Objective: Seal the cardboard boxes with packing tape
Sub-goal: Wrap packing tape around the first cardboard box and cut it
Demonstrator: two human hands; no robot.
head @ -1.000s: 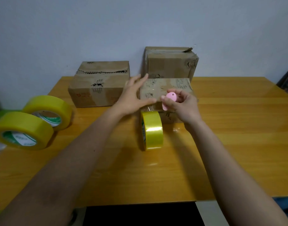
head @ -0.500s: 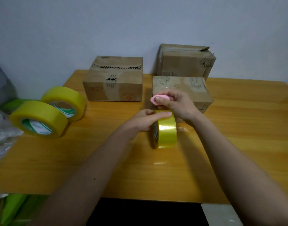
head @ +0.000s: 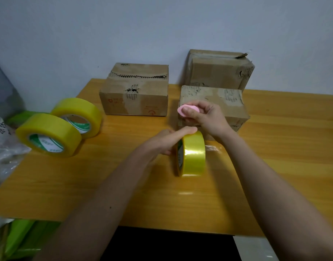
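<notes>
Wooden table (head: 274, 166) carries the near box (head: 214, 102). My left hand (head: 161, 142) grips the upright tape roll (head: 193, 155) before it; my right hand (head: 205, 117) pinches a pink cutter (head: 182, 109). Pulling crookedly could wrinkle the tape.

Left hand (head: 167, 140): gripping the upright tape roll (head: 192, 154), thumb laid over its top edge.
Right hand (head: 205, 117): pinching a small pink cutter (head: 186, 110) in front of the nearest cardboard box (head: 229, 104).
Tape roll: standing on edge on the desk (head: 274, 166), just before that box.
Other boxes: torn box (head: 135, 91) to the left, taller box (head: 220, 70) behind, against the wall.
Spare tape rolls: two, one (head: 48, 136) leaning beside the other (head: 77, 115), at the desk's left edge.
</notes>
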